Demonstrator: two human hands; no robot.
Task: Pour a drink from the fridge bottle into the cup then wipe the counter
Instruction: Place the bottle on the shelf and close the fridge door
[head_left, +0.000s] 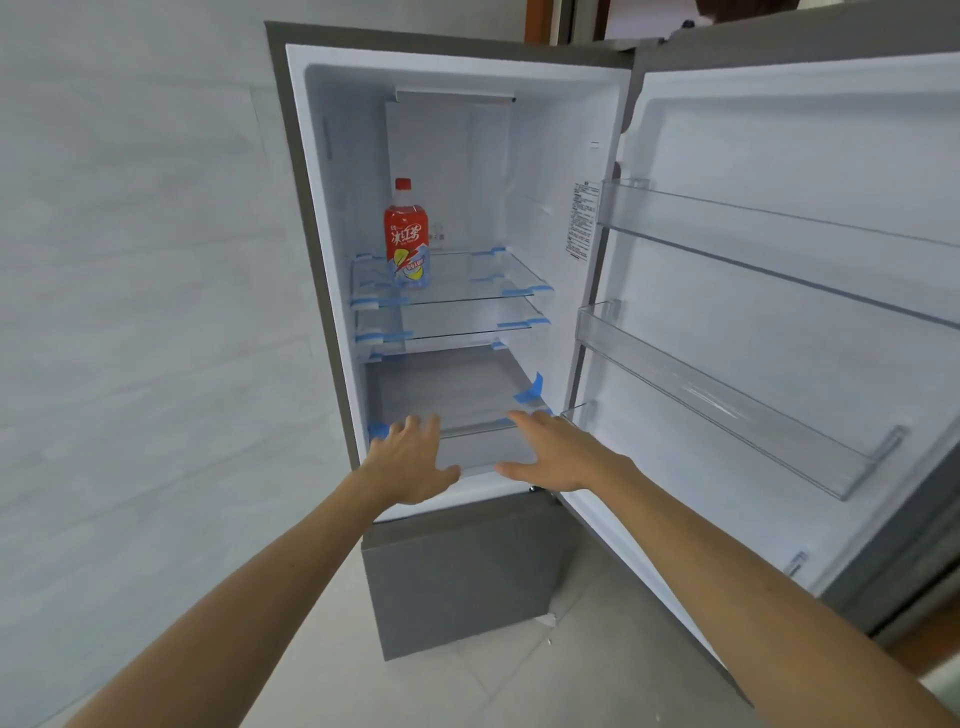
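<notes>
Opening stage: fridge door (779, 156) is standing open; left hand (410, 462) and right hand (556, 452) are hovering, fingers spread, empty; bottle (407, 234), at 12 o'clock, is awaiting grasp, pouring, wiping.

fridge door (769, 135) cut off right, sticker (584, 218) unreadable

A pale grey tiled wall (130, 260) fills the left of the frame, a light tiled floor (597, 649) runs along the bottom centre, a grey fridge (457, 571) stands at centre with its door (779, 156) open to the right, and brown wooden trim (537, 21) shows at top centre.
</notes>
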